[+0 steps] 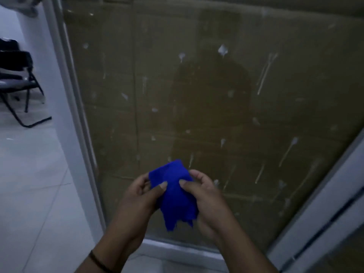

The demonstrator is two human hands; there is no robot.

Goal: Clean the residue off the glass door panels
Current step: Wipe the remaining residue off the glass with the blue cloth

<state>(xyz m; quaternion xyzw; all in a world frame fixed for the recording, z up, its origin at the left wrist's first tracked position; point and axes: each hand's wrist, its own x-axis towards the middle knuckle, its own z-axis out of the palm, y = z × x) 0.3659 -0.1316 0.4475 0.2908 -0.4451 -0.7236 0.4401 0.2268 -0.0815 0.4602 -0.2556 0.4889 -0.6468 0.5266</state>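
Note:
A glass door panel (206,107) fills the view, backed by brown cardboard and dotted with white residue spots and drip streaks (223,50). A bright blue cloth (175,196) is bunched in front of the lower part of the glass. My left hand (141,196) pinches the cloth's left side with thumb and fingers. My right hand (204,196) pinches its right side, thumb on the front. The cloth's ragged lower edge hangs between my wrists, apart from the glass.
The pale door frame (65,107) runs down the left of the glass, with a bottom rail (177,251) below. Another frame (323,209) slants at the lower right. A black folding chair (19,85) stands on the white tiled floor (33,184) at the left.

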